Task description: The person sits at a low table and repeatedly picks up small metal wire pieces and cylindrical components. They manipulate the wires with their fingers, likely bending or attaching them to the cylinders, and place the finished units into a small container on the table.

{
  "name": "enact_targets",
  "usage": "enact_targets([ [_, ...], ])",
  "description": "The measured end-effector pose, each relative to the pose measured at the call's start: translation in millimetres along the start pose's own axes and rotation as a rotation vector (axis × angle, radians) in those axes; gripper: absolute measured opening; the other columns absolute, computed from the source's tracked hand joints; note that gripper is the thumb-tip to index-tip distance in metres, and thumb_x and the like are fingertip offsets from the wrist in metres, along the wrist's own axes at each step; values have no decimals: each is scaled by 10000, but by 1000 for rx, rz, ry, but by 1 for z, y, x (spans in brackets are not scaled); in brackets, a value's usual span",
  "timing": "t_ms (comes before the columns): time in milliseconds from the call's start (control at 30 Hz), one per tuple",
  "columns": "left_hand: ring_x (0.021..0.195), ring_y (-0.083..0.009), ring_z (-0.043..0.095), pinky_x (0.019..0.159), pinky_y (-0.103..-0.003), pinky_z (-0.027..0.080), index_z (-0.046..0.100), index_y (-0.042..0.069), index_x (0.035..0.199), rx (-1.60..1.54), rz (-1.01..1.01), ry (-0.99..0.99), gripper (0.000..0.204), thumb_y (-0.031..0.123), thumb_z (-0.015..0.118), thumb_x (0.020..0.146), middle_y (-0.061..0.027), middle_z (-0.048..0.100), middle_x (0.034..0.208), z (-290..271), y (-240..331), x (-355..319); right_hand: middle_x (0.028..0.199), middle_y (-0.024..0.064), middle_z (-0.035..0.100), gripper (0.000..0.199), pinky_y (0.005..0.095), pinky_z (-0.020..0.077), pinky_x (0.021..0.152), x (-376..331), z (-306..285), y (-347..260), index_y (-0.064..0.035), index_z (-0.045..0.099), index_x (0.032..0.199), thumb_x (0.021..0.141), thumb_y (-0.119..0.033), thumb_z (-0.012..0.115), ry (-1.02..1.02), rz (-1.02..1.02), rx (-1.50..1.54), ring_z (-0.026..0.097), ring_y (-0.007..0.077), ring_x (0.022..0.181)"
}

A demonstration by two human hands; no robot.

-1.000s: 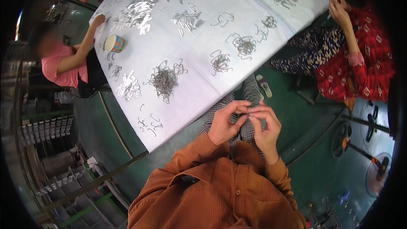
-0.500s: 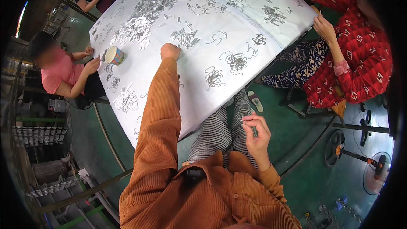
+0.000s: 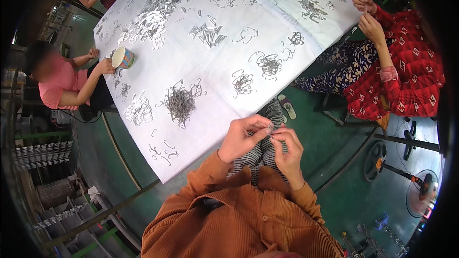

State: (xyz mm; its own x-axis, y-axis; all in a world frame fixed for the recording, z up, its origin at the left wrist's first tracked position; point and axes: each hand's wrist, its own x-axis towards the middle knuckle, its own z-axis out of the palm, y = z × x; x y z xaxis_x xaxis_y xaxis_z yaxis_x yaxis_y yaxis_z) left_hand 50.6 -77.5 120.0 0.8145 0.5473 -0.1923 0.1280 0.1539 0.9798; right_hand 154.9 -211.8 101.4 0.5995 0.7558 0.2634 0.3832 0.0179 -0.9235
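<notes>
My left hand (image 3: 243, 137) and my right hand (image 3: 288, 154) meet above my lap, just off the table's near edge, fingertips almost touching. Between the left thumb and fingers is a small grey metal piece (image 3: 270, 127). The right thumb and forefinger are pinched together; whatever sits in them is too small to make out. Nearest on the white-covered table (image 3: 210, 114) lie a dense heap of bent wire hooks (image 3: 179, 104) and a looser cluster of hooks (image 3: 243, 83). Farther off is a small pile of short metal strips (image 3: 207, 34).
A large strip pile (image 3: 153, 19) spreads toward the far left. At the left, a person in pink has a hand by a paper cup (image 3: 123, 58). A person in a red patterned top (image 3: 397, 67) sits at the right, hands raised. A fan (image 3: 423, 193) stands lower right.
My left hand has come back from the small strip pile to meet my right hand, uncovering the dense hook heap. The person at the right has brought both hands together; the pink-clad person's hand reached the cup.
</notes>
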Motion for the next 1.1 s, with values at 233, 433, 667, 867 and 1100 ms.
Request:
enact_targets([
  [233,896,-116,664,824,-262,541,683,-38,1026,3,-18,20,155,4,672,877,-88,714,997,6,4,-5,876,117,637,57,409,489,970,3,2,1,0,610,851,833,42,645,7,13,-42,644,262,824],
  [433,829,-143,673,752,-272,544,705,11,1008,231,154,55,175,-21,687,837,-95,715,959,7,15,-10,890,132,633,83,386,490,974,5,3,-2,19,605,840,805,76,654,14,36,-48,642,247,852],
  [667,776,-189,662,713,-286,531,701,19,952,258,326,-32,140,-35,682,824,-89,701,898,0,-17,-2,899,113,647,140,338,516,825,9,-5,0,4,650,936,803,33,679,12,99,-86,645,236,841],
  [867,780,-219,649,688,-313,520,706,43,947,361,402,-265,162,-30,690,803,-73,685,868,-20,-59,22,899,112,656,119,298,513,729,82,-17,33,4,670,979,863,-15,649,78,67,-136,648,195,792],
  [1100,764,-245,639,681,-326,520,690,40,938,347,444,-200,147,-13,696,801,-77,668,859,-29,-82,24,866,164,692,112,339,532,694,241,64,116,-15,694,939,859,-88,664,106,40,-388,688,249,817],
])
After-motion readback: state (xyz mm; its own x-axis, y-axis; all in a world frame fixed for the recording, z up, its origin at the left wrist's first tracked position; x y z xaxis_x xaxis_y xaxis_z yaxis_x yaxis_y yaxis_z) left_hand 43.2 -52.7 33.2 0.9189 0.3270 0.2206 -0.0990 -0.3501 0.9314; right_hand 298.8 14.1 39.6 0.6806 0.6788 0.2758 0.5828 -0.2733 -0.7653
